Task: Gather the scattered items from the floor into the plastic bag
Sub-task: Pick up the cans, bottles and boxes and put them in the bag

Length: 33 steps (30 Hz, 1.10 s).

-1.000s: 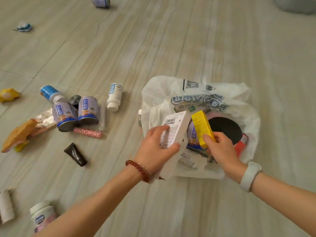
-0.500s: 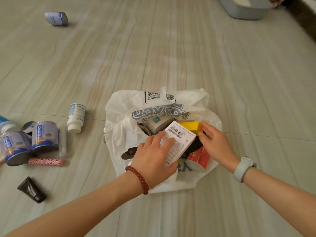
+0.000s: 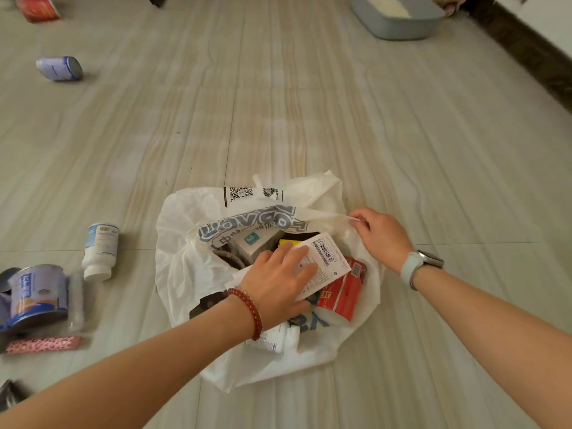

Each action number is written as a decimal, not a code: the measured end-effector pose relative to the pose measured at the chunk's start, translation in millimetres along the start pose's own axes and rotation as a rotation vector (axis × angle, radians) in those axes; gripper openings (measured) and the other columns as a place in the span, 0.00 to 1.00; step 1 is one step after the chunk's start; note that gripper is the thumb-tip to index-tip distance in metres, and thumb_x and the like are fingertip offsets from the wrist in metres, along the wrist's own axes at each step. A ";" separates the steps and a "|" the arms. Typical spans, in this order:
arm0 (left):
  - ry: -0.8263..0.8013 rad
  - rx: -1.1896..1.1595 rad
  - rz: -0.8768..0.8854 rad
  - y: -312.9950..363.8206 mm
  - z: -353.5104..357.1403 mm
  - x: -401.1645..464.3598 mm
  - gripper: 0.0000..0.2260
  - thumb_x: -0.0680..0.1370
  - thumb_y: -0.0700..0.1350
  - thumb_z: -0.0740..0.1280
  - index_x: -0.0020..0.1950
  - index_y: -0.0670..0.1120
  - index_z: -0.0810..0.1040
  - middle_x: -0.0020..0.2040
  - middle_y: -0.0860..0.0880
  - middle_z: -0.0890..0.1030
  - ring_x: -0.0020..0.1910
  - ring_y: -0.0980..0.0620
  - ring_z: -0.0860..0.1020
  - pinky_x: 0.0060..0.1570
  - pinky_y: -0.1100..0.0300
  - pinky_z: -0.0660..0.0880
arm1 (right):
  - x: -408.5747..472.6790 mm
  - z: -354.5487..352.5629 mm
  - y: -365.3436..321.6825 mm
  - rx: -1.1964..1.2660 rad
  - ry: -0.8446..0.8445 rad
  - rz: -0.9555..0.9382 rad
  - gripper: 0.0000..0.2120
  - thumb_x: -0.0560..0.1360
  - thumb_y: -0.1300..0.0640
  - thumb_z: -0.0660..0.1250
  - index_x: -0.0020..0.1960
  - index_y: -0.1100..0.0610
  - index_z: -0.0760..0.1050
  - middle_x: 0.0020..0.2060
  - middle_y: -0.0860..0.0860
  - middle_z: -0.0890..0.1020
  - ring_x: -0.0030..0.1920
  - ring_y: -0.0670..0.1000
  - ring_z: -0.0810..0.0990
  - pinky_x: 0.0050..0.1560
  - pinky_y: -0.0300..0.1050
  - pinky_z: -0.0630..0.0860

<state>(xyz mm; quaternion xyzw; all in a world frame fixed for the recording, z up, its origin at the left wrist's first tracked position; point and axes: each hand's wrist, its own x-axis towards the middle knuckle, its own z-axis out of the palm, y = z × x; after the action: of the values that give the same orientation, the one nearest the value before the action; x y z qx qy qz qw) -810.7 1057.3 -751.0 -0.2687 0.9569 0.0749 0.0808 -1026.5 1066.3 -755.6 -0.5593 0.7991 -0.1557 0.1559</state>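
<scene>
A white plastic bag [image 3: 182, 243] lies open on the floor at the centre. My left hand [image 3: 278, 280] rests inside its mouth, fingers on a white box with a barcode [image 3: 328, 258]. Beside that box in the bag are a yellow box [image 3: 286, 244], a red carton [image 3: 342, 294] and a grey box [image 3: 253, 243]. My right hand [image 3: 382, 235] pinches the bag's right rim. On the floor at the left lie a white bottle [image 3: 100, 250], a blue tin can [image 3: 38, 297] and a pink spotted tube [image 3: 43, 344].
A blue-white can [image 3: 60, 68] lies at the far left and a red box [image 3: 38, 7] at the top left corner. A grey tray [image 3: 399, 15] stands at the back right by a dark skirting board [image 3: 526, 51]. A black tube's end [image 3: 9, 394] shows at the lower left.
The yellow box went from my right hand into the bag, and that hand moved to the bag's right rim. My left hand lowered the white box into the bag. The view shifted right.
</scene>
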 end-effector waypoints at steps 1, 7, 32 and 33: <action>0.004 0.064 0.059 -3.2 0.7 7.7 0.27 0.69 0.56 0.71 0.64 0.47 0.72 0.67 0.41 0.70 0.67 0.36 0.67 0.60 0.42 0.70 | 3.1 -3.0 0.0 0.054 0.055 -0.010 0.11 0.78 0.56 0.60 0.56 0.59 0.75 0.50 0.57 0.82 0.50 0.59 0.79 0.47 0.48 0.73; 0.121 0.316 0.136 -15.5 5.9 47.1 0.24 0.56 0.47 0.79 0.50 0.48 0.81 0.51 0.48 0.84 0.52 0.46 0.81 0.47 0.51 0.78 | 13.1 -11.1 5.1 0.257 0.290 0.128 0.08 0.75 0.62 0.62 0.50 0.62 0.79 0.45 0.59 0.84 0.47 0.58 0.80 0.49 0.50 0.76; -0.002 0.404 0.253 -49.1 66.3 -117.0 0.13 0.57 0.51 0.78 0.37 0.53 0.80 0.36 0.53 0.80 0.47 0.51 0.81 0.66 0.39 0.62 | -47.2 60.8 -53.9 -0.591 -0.195 -0.727 0.33 0.63 0.67 0.67 0.67 0.54 0.68 0.63 0.56 0.76 0.61 0.59 0.77 0.54 0.57 0.78; 0.084 0.345 0.253 -54.3 62.3 -115.9 0.09 0.59 0.43 0.77 0.32 0.52 0.78 0.30 0.53 0.77 0.38 0.53 0.80 0.67 0.42 0.62 | -43.3 56.9 -61.0 -0.544 -0.182 -0.687 0.32 0.66 0.69 0.63 0.68 0.55 0.67 0.66 0.57 0.74 0.63 0.60 0.75 0.55 0.56 0.76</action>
<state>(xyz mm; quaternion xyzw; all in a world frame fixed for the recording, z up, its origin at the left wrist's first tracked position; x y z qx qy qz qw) -677.4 1081.3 -794.6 -0.1314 0.9842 -0.0919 0.0754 -936.7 1083.0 -777.9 -0.8244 0.5618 0.0673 0.0120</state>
